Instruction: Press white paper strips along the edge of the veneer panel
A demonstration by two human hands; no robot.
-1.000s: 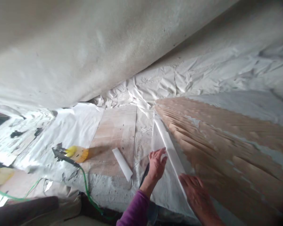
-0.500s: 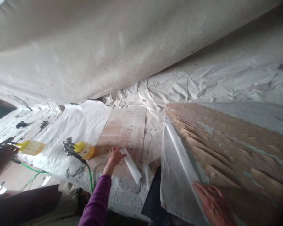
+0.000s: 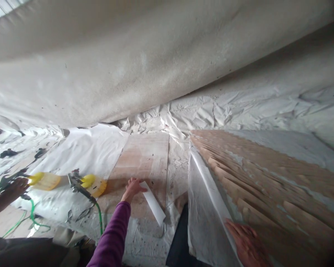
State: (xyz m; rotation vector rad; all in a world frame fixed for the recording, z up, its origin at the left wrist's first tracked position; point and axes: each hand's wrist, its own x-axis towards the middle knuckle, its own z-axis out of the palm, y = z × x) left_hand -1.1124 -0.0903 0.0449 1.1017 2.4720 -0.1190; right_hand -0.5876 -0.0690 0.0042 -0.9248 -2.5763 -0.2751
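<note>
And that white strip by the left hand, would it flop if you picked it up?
Probably a little: the white strip looks thin and paper-like, so it may droop. It's likely light too, being narrow. Broad side down, it probably won't roll.

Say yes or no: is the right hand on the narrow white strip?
No: the left hand is at the white strip, while the right hand lies apart from it.

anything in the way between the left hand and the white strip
Nothing visible: the left hand is right at the far end of the strip. The nearest spray gun is off to the left, out of the way.
</note>
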